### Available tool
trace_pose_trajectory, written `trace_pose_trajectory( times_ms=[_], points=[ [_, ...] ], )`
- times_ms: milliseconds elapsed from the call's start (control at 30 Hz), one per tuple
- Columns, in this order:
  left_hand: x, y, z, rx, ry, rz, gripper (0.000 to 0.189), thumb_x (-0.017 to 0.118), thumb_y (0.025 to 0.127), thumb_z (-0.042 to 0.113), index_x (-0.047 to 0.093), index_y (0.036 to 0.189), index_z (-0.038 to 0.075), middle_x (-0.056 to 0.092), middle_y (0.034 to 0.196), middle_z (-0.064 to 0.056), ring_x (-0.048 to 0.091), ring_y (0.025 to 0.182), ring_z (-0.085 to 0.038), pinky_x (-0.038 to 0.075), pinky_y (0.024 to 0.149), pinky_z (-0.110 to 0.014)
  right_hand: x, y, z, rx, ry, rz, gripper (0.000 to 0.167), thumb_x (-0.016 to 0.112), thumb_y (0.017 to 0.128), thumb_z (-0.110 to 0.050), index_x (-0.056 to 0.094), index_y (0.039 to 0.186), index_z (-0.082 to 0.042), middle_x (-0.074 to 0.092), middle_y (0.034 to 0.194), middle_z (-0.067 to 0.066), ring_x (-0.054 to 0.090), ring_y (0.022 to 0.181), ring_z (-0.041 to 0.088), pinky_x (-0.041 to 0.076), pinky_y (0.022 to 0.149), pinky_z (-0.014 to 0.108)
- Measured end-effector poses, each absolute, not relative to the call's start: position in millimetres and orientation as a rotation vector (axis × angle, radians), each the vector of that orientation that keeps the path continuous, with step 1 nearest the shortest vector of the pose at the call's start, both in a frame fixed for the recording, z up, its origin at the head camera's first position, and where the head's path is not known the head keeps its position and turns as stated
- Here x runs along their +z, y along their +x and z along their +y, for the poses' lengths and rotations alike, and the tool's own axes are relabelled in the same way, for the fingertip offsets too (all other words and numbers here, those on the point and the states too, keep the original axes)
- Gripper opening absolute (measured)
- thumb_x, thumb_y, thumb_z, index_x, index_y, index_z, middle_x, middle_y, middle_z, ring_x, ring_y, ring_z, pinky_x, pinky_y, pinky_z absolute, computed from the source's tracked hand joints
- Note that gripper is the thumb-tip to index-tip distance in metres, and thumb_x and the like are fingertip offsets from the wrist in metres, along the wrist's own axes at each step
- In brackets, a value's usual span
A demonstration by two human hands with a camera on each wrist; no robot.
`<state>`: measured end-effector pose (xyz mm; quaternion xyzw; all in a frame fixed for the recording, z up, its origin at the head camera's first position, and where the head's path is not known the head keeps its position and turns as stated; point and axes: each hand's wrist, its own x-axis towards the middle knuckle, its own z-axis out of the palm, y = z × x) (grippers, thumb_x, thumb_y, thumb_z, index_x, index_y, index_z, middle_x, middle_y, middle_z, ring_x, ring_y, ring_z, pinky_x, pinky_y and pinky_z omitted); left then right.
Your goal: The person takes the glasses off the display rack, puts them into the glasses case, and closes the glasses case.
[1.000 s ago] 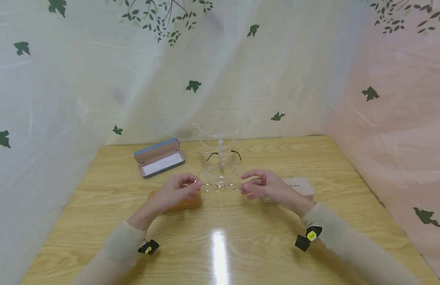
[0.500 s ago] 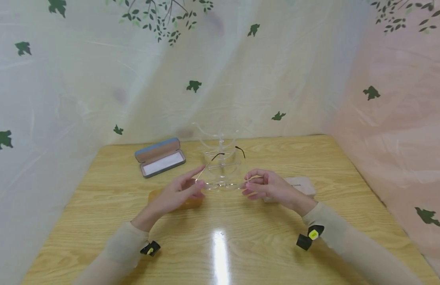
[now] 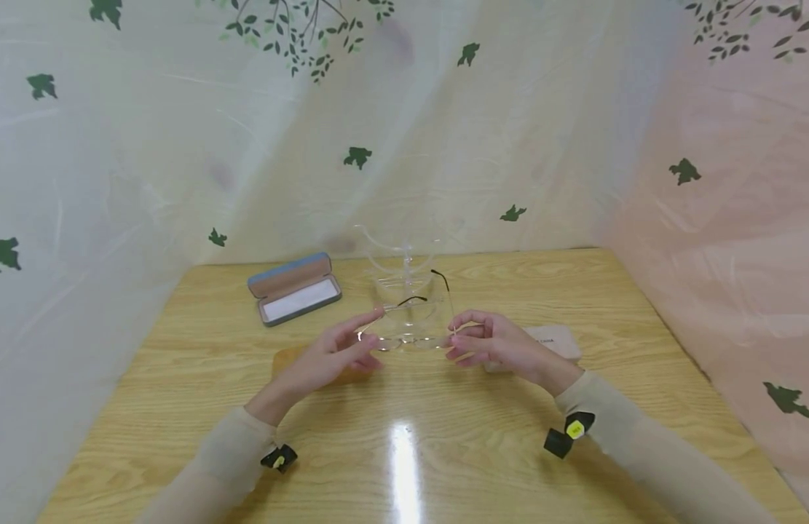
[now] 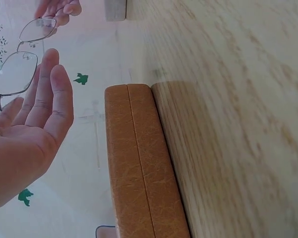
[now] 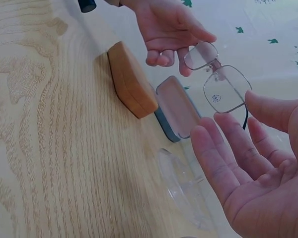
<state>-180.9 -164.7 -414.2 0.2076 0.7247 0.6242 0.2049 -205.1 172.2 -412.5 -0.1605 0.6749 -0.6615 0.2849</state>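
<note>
A pair of eyeglasses with thin metal rims and dark temple tips is held level above the table, lenses toward the wearer of the camera. My left hand grips the left end of the frame, its extended index finger against the left temple, which angles inward. At the other end, my right hand pinches the frame by the right hinge; the right temple points away, extended. In the right wrist view, the right thumb lies at the rim of the near lens, fingertips below it. Behind the glasses stands a clear plastic display stand.
An orange-brown glasses case lies shut under the left hand. Further back on the left is an open blue-grey case with a pale inside. A whitish box with printing sits behind the right hand. A leaf-patterned curtain encloses the table.
The left temple has swung inward to the right, with the left index finger reaching along it. The right temple stays extended. The right hand has barely moved.
</note>
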Motion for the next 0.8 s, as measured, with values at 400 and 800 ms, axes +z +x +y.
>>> trace_pose_trajectory(
  times_ms=[400,800],
  points=[
    [-414.8,-179.5,-164.2,1.726,0.592,1.963,0.047,0.051,0.109,0.033,0.047,0.151,0.014,0.063,0.133,-0.017,0.062,0.113,-0.049,0.058,0.090,-0.048,-414.5,-206.5,173.6,-1.769,-0.439,1.801,0.041,0.069,0.099,-0.020,0.050,0.127,0.005,0.062,0.129,0.029,0.068,0.110,0.036,0.051,0.096,0.059],
    [-414.7,-177.8,-163.2,1.755,0.570,1.899,0.045,0.051,0.108,0.032,0.051,0.148,0.010,0.061,0.135,-0.024,0.059,0.113,-0.051,0.060,0.080,-0.039,-416.8,-207.9,175.2,-1.727,-0.492,1.872,0.056,0.068,0.100,-0.021,0.042,0.149,-0.011,0.055,0.135,0.024,0.059,0.114,0.053,0.057,0.088,0.053]
  ],
)
